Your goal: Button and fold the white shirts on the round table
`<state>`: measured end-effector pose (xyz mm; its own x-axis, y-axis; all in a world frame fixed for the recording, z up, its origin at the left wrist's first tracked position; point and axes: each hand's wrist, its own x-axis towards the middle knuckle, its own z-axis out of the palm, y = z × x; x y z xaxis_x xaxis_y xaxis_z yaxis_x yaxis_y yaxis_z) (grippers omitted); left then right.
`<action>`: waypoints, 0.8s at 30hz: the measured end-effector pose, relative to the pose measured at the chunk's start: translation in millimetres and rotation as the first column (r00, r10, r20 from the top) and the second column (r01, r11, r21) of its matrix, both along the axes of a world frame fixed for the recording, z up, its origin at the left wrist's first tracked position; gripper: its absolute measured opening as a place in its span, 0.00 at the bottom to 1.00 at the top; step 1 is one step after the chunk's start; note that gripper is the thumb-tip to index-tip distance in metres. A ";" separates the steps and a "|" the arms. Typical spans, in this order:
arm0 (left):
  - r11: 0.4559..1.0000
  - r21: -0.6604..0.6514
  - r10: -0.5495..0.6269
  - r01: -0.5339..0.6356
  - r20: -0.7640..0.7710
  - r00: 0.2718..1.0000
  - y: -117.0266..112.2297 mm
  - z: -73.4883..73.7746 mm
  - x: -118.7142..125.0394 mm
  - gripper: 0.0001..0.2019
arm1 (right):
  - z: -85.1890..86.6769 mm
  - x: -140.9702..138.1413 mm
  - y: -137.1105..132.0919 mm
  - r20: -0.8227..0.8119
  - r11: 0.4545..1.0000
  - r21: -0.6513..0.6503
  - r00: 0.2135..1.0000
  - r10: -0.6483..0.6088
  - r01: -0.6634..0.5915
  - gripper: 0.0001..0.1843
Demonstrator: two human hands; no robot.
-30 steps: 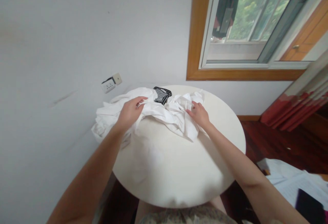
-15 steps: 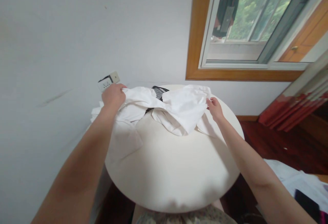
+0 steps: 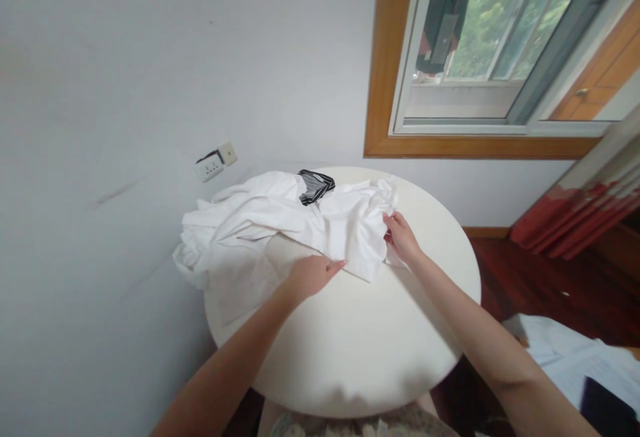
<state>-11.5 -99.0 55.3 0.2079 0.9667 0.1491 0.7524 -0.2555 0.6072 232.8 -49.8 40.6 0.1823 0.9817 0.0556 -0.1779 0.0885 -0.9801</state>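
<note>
A white garment [image 3: 293, 217], probably a shirt, lies crumpled across the far half of the round table. A black-and-white striped patch of cloth [image 3: 317, 187] shows at its far edge. My right hand [image 3: 403, 238] pinches the garment's right end between thumb and fingers. At the near edge, my left hand [image 3: 311, 275] lies low over the tabletop with a finger stretched to the right. Its tip touches the hem, and the other fingers are mostly hidden beneath the hand.
The round cream table [image 3: 350, 343] stands against a white wall with a socket [image 3: 209, 167]. A wood-framed window [image 3: 475, 145] is beyond it, and a red and cream curtain [image 3: 555, 213] hangs at right. White cloths [image 3: 575, 350] and a dark item [image 3: 607, 407] lie lower right.
My left hand has let go of the garment's far left part and moved right and nearer, to the near hem. My right hand has come slightly left and nearer. The garment lies flatter.
</note>
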 end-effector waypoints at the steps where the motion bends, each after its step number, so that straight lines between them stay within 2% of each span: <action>1: 0.999 -0.037 -0.017 0.016 -0.044 0.999 0.9 -5.6 4.1 0.25 | -3.2 -2.4 -0.1 0.025 1.000 0.016 1.000 0.015 -0.015 0.20; 3: 0.990 -0.131 -0.069 0.051 -0.134 0.989 8.7 -11.8 10.6 0.25 | -9.3 -5.5 -1.2 0.080 0.999 0.038 0.997 0.019 -0.022 0.22; 4: 0.984 -0.167 -0.074 0.055 -0.107 0.992 14.2 -14.0 13.1 0.24 | -11.5 -6.0 -2.5 0.115 0.999 0.044 0.993 0.022 -0.027 0.24; 7: 0.968 -0.241 -0.049 0.071 0.096 0.994 28.5 -22.5 17.1 0.20 | -12.6 -2.7 -9.2 0.294 0.987 0.052 0.947 0.133 -0.155 0.29; 9: 0.971 -0.224 -0.030 0.087 0.248 0.968 33.5 -29.1 15.5 0.17 | -9.3 3.2 -14.1 0.444 0.957 0.057 0.866 0.232 -0.286 0.30; 10: 0.975 -0.202 -0.029 0.097 0.315 0.949 34.9 -31.6 13.2 0.15 | -7.3 7.1 -15.8 0.507 0.945 0.062 0.825 0.247 -0.321 0.30; 12: 0.987 -0.132 -0.026 0.093 0.438 0.898 37.7 -33.4 5.7 0.12 | -4.6 16.1 -16.3 0.611 0.946 0.101 0.770 0.184 -0.306 0.30; 15: 0.997 -0.059 0.072 -0.045 0.630 0.773 45.4 -28.7 -8.9 0.08 | -6.5 31.9 -9.6 0.688 0.957 0.244 0.724 -0.056 -0.157 0.27; 17: 0.988 -0.086 0.149 -0.129 0.764 0.628 52.7 -24.1 -17.5 0.08 | -11.4 42.2 -2.6 0.691 0.945 0.325 0.687 -0.225 -0.018 0.25; 19: 0.979 -0.136 0.193 -0.151 0.860 0.473 59.5 -22.0 -23.0 0.10 | -18.1 49.8 3.2 0.721 0.933 0.338 0.603 -0.341 0.123 0.23; 20: 0.976 -0.161 0.210 -0.150 0.887 0.411 62.1 -22.4 -24.6 0.11 | -21.7 51.7 5.0 0.759 0.931 0.320 0.541 -0.362 0.175 0.23; 22: 0.967 -0.205 0.245 -0.153 0.913 0.325 65.2 -26.0 -26.3 0.11 | -28.8 51.2 6.1 0.858 0.946 0.247 0.406 -0.314 0.211 0.23; 24: 0.958 -0.233 0.274 -0.166 0.913 0.301 66.0 -31.6 -27.0 0.09 | -34.6 45.5 5.2 0.935 0.974 0.150 0.296 -0.196 0.170 0.22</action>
<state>-38.6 -33.0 23.7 -0.2381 0.9711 0.0144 -0.3009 -0.0878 0.9496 278.3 -44.6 5.9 0.1685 0.9268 0.3357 0.8835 0.0090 -0.4684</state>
